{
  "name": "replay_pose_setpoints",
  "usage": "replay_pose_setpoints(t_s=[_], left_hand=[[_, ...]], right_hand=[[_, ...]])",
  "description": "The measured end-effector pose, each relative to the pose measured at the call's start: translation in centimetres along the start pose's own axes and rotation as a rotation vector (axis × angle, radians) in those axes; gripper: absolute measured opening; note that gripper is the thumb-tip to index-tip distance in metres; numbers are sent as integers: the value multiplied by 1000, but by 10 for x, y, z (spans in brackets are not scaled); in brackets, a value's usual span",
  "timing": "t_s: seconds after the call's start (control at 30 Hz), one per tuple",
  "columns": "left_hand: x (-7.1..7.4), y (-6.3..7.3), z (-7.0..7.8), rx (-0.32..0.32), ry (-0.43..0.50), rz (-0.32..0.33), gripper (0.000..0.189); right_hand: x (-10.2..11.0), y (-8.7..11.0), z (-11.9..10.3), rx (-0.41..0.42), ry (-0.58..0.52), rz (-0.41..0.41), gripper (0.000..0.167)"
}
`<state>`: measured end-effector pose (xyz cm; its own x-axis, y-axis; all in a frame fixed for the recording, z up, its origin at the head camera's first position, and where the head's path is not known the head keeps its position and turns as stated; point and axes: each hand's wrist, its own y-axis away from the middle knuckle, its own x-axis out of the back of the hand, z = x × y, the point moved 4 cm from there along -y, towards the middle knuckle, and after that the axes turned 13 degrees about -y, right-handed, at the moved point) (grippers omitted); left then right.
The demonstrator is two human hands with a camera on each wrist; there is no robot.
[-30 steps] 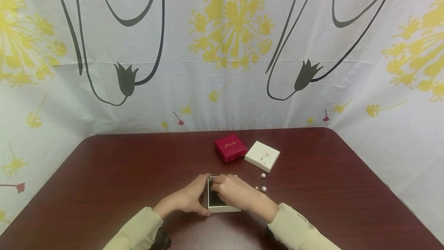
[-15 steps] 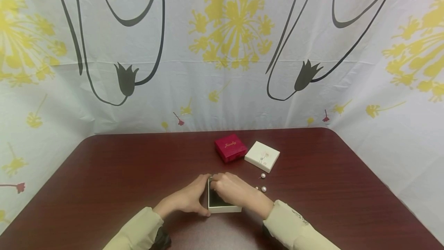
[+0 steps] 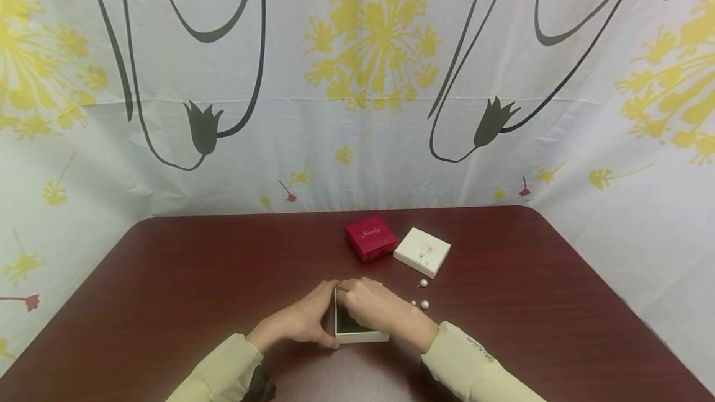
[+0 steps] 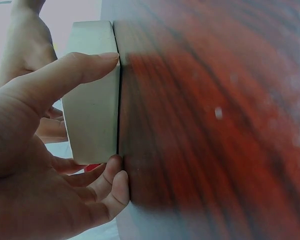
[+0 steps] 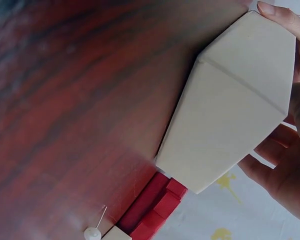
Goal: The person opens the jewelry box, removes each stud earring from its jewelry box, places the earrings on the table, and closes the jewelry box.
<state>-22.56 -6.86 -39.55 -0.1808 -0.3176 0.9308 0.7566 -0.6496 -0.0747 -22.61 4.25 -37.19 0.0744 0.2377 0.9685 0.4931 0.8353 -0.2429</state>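
A white open box [image 3: 363, 337] with a dark lining [image 3: 347, 322] rests on the table. My left hand [image 3: 298, 320] grips its left side. In the left wrist view the thumb [image 4: 85, 70] presses near one corner, and the curled fingers [image 4: 107, 192] sit at the opposite corner. My right hand [image 3: 371, 304] reaches over from the right, its bent fingers down inside the box near the far left corner. Those fingertips are hidden by the hand and the box walls, so I cannot tell what they hold. Pearl earrings [image 3: 424, 304] lie just right of the box.
Behind the box stands a red jewelry box [image 3: 371, 237], with a ribbon bow [image 5: 157, 210] visible in the right wrist view. A white lid [image 3: 422, 252] with a flower print lies beside it. Patterned cloth [image 3: 357, 160] hangs behind the dark wooden table [image 3: 234, 265].
My right hand and sleeve have shifted slightly left, the fingers staying inside the box. The box has slid a touch to the right. My left hand keeps its place.
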Motion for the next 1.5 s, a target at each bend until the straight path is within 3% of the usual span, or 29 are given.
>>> replay_pose_setpoints(t_s=[0.73,1.07,1.5], left_hand=[[1,1,2,-22,3,17,90],[1,1,1,-5,7,4,94],[0,1,0,34,1,-11,95]], right_hand=[[5,1,2,7,15,9,8],[14,8,6,31,-17,58,12],[32,24,24,-40,-106,123,9]])
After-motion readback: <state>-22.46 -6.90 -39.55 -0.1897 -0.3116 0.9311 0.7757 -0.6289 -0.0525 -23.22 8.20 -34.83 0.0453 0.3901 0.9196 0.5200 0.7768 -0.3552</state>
